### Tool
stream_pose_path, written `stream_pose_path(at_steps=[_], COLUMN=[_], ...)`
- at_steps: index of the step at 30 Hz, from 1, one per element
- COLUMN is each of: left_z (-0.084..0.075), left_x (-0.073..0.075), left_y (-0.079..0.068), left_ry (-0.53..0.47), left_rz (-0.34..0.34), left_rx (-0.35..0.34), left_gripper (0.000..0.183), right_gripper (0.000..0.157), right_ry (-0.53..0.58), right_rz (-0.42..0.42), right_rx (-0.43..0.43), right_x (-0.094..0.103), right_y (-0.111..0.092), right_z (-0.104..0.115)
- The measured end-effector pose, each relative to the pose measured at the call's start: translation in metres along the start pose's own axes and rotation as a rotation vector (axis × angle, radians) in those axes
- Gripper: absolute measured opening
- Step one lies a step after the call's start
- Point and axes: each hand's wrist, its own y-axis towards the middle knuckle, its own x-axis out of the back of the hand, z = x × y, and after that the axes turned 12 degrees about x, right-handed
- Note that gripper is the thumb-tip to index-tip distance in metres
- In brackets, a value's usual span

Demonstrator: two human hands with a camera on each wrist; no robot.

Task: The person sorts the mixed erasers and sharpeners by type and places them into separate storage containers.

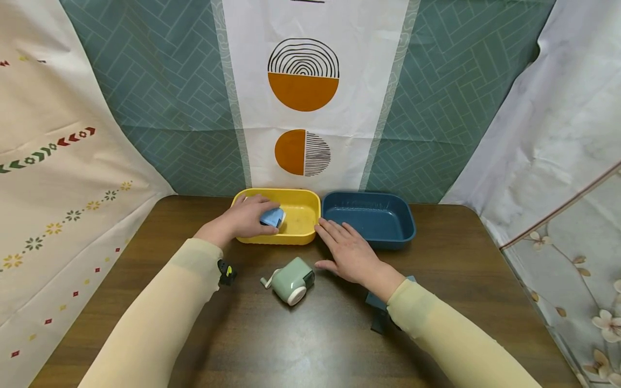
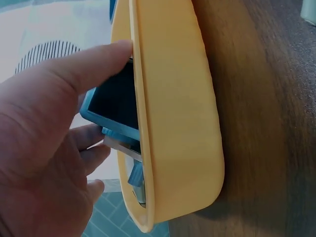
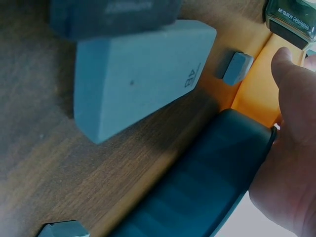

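Inside the left half of the yellow bin (image 1: 303,213), my left hand (image 1: 249,216) grips a light blue pencil sharpener (image 1: 273,216). The left wrist view shows its dark window, with the thumb on one side and fingers on the other; the bin wall hides its lower part. My right hand (image 1: 346,250) has its fingers extended, fingertips at the corner where the yellow bin and the dark blue bin (image 1: 368,218) meet. A green crank pencil sharpener (image 1: 292,281) lies on the table between the hands. The right wrist view shows a small blue eraser (image 3: 238,68) near the right thumb.
A large blue block eraser marked 4B (image 3: 143,74) lies beneath the right wrist, partly covered by a dark block (image 3: 118,15). Another small bluish piece (image 3: 64,229) sits at that view's lower edge. The brown table (image 1: 262,345) meets a hanging cloth (image 1: 194,108) behind the bins.
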Motion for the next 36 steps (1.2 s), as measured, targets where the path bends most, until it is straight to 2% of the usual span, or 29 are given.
stream_pose_path(at_steps=[7, 15, 26, 36], left_z=[0.003, 0.008, 0.011, 0.007], left_x=[-0.001, -0.006, -0.014, -0.015], left_y=[-0.005, -0.013, -0.026, -0.043], left_ry=[-0.009, -0.003, -0.034, -0.041], left_rz=[0.015, -0.037, -0.125, -0.184], left_rx=[0.009, -0.006, -0.017, -0.039], left_gripper=[0.065, 0.057, 0.065, 0.075], right_gripper=[0.094, 0.095, 0.095, 0.095], right_ry=[0.003, 0.004, -0.001, 0.005], right_rz=[0.008, 0.017, 0.0, 0.003], right_rx=[-0.006, -0.015, -0.005, -0.009], right_x=[0.0, -0.002, -0.001, 0.0], right_y=[0.001, 0.001, 0.001, 0.001], right_z=[0.0, -0.001, 0.001, 0.001])
